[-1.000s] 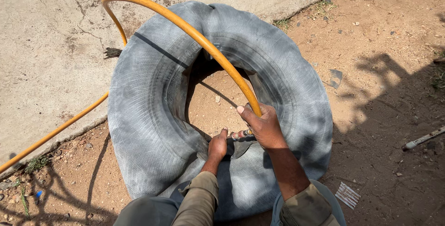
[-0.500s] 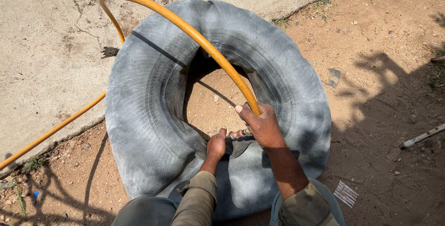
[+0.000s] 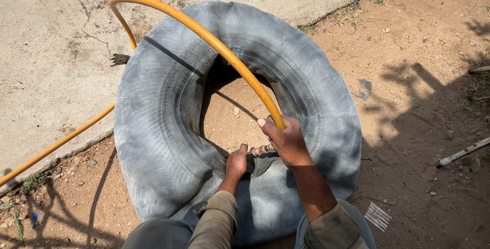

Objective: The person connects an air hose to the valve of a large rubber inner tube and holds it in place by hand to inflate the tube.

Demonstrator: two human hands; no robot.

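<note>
Inner tube lies on the dirt, near edge slack under my hands. My right hand has its grip closed on the orange hose end; my left hand pinches the valve area. If the hose springs back, I think the fitting pops off.

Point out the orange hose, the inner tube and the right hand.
orange hose (image 3: 214, 40), head view, on the arc crossing the tube.
inner tube (image 3: 153, 126), head view, on its left wall.
right hand (image 3: 288, 139), head view, on the back of the hand.

Sunlit red dirt (shadowed), cracked concrete slab.
</note>
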